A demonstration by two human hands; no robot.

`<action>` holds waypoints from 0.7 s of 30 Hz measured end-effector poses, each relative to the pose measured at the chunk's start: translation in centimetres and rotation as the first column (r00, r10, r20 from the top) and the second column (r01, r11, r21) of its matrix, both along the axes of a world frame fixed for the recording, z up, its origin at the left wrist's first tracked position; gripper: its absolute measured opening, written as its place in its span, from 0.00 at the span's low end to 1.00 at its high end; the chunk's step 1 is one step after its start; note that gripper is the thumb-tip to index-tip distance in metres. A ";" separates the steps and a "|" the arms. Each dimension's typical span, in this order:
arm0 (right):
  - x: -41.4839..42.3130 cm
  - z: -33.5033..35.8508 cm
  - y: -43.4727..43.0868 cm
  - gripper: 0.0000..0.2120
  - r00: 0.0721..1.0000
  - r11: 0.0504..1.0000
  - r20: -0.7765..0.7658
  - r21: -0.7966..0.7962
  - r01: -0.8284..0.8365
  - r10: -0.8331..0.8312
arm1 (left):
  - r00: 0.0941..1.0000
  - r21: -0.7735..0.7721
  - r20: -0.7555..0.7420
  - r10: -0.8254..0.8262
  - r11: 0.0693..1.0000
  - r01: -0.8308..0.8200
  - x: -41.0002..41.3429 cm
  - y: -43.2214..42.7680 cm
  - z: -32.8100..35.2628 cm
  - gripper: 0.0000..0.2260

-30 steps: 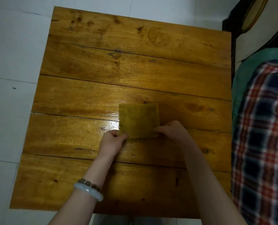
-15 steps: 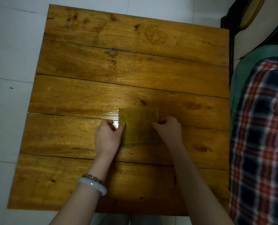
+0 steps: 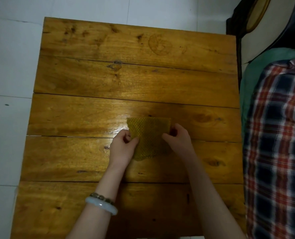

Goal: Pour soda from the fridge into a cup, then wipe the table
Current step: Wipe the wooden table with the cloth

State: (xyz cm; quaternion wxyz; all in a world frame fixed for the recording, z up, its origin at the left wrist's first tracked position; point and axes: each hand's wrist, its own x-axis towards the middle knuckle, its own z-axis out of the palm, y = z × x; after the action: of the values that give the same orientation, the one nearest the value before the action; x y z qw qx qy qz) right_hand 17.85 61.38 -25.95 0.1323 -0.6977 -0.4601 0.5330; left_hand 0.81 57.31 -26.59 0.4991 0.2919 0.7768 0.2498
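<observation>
- Wooden plank table (image 3: 95, 80): fills most of the view, shiny wet-looking patch near the middle, gaps btw planks. Risk: liquid pushed into those seams instead of lifted, esp. the gap running right under the cloth.
- Plaid fabric (image 3: 277, 135) w/ green cloth beside it at the table's right edge: a wide sweep that way could flick moisture onto it.
- No cup or soda bottle in view, so pouring looks done, judging by that; wipe stage on now.
- Yellow-green waffle-weave cloth (image 3: 149, 135): lies flat on the table, centre-right, straddling a plank seam; near edge looks uneven. Risk: it bunches or folds over when pushed, so only a small part wipes and streaks get left.
- Left hand (image 3: 122, 147): fingers curled, pinching the cloth's left edge. Bangle and bead bracelet (image 3: 101, 203) on that wrist could drag thru the wet area.
- Right hand (image 3: 177, 140): fingers bent, gripping the cloth's right edge. Edge-only hold on both sides = little downward pressure mid-cloth, so it may skim over the wet spot.
</observation>
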 end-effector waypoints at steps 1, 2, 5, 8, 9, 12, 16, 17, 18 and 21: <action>0.5 0.3 0.5 0.06 0.999 1.000 -0.035 0.002 0.014 -0.014 | 0.998 0.017 0.059 -0.014 1.000 0.013 -0.1 0.3 0.3 0.11; 1.1 0.6 1.0 0.05 0.998 1.000 -0.064 0.006 0.020 -0.020 | 0.993 0.032 0.119 -0.028 0.999 0.025 -0.1 0.9 0.8 0.09; 3.6 1.2 3.5 0.04 0.993 1.000 -0.115 0.018 0.024 -0.021 | 0.968 0.066 0.232 -0.090 0.995 0.077 0.4 3.2 2.1 0.09; 6.5 1.4 6.9 0.05 0.979 0.996 -0.184 0.027 0.089 -0.082 | 0.957 0.094 0.274 -0.097 0.993 0.074 2.1 6.5 2.9 0.07; 7.5 1.3 8.1 0.07 0.972 0.992 -0.208 0.030 0.119 -0.110 | 0.956 0.100 0.282 -0.086 0.993 0.060 2.8 7.8 3.0 0.08; 10.4 1.7 11.9 0.07 0.960 0.982 -0.233 0.067 0.177 -0.157 | 0.952 0.129 0.294 -0.087 0.990 0.050 5.5 12.1 3.2 0.09; 14.1 1.7 17.2 0.05 0.952 0.959 -0.215 0.137 0.248 -0.216 | 0.958 0.185 0.262 -0.114 0.980 0.066 9.8 18.3 3.0 0.11; 15.0 1.7 18.5 0.05 0.958 0.958 -0.196 0.157 0.241 -0.209 | 0.961 0.194 0.256 -0.107 0.979 0.057 10.7 19.8 2.6 0.12; 15.7 1.6 19.9 0.05 0.962 0.957 -0.180 0.171 0.235 -0.204 | 0.961 0.202 0.261 -0.089 0.979 0.035 11.6 21.1 2.2 0.12; 17.7 0.9 23.5 0.09 0.967 0.952 -0.155 0.198 0.232 -0.203 | 0.958 0.210 0.286 -0.010 0.976 -0.052 13.8 24.6 1.1 0.11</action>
State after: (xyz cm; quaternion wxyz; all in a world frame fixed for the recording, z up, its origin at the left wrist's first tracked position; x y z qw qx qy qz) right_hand 35.54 84.83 -25.01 0.2950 -0.6887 -0.4253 0.5078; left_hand 14.59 81.94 -25.54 0.5687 0.2967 0.6681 0.3771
